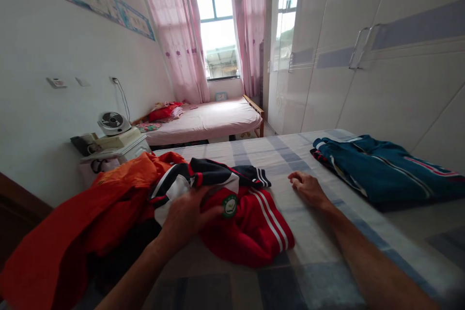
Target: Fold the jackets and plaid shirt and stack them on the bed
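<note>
A red, white and navy jacket (245,232) lies crumpled on the bed, with white stripes and a round green badge (229,206). My left hand (187,213) is over the jacket, thumb stretched towards the badge and apart from the fingers, whose tips are partly lost against the cloth. To the right of the jacket, my right hand (307,189) is just above or on the sheet, its fingers loosely bent and holding nothing. Orange and red clothes (72,223) are heaped at the left, beside some black cloth (125,247).
A folded teal jacket (385,164) lies on dark cloth at the right of the checked bed sheet (308,261). White wardrobe doors (327,43) line the right side. Behind are a second bed (218,116) and a window; a small fan (113,122) stands at left.
</note>
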Demonstrator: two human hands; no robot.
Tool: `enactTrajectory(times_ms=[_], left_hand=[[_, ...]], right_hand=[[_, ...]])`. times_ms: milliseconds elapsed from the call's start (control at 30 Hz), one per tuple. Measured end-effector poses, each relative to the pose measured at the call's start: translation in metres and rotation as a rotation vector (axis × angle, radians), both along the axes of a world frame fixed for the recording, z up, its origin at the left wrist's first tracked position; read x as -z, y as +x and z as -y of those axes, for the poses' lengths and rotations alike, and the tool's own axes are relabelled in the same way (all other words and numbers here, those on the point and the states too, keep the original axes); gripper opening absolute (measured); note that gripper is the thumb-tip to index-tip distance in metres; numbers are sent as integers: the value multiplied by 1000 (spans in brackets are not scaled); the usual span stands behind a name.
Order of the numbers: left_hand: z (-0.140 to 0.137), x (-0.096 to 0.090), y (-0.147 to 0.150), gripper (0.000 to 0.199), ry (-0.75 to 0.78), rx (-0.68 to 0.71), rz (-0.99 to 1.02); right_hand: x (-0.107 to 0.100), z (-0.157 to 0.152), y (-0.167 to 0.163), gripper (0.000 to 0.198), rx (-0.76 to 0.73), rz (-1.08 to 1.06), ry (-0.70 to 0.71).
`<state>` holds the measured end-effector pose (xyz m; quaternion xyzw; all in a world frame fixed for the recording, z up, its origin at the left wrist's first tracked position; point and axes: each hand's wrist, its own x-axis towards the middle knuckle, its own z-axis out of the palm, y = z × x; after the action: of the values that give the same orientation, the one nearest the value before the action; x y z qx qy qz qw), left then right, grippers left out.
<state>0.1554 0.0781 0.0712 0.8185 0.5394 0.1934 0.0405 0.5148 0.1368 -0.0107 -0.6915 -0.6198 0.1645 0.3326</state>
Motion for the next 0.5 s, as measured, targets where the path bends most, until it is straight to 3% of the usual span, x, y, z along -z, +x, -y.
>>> enactTrajectory(times_ms=[100, 167, 267, 333, 400, 500], left_hand=[[5, 12, 9, 107, 3, 100, -246], [4, 19, 15, 113, -41, 111, -331], [-5, 27, 25, 76, 34, 37, -364], [-17, 24, 27, 48, 109, 3, -355], [-31, 4, 20, 29, 163, -38, -327], [-51, -54, -8, 22, 302, -192, -251]], right_hand=[[0, 1, 0, 28, 4, 3, -16], [-1, 1, 0, 28, -2, 20, -33], [-1, 1, 1, 28, -1, 67, -42], [-1, 0, 2, 28, -1, 89, -40], [-1, -1, 3, 29, -4, 98, -45], [0, -1, 5, 30, -13, 101, -61]])
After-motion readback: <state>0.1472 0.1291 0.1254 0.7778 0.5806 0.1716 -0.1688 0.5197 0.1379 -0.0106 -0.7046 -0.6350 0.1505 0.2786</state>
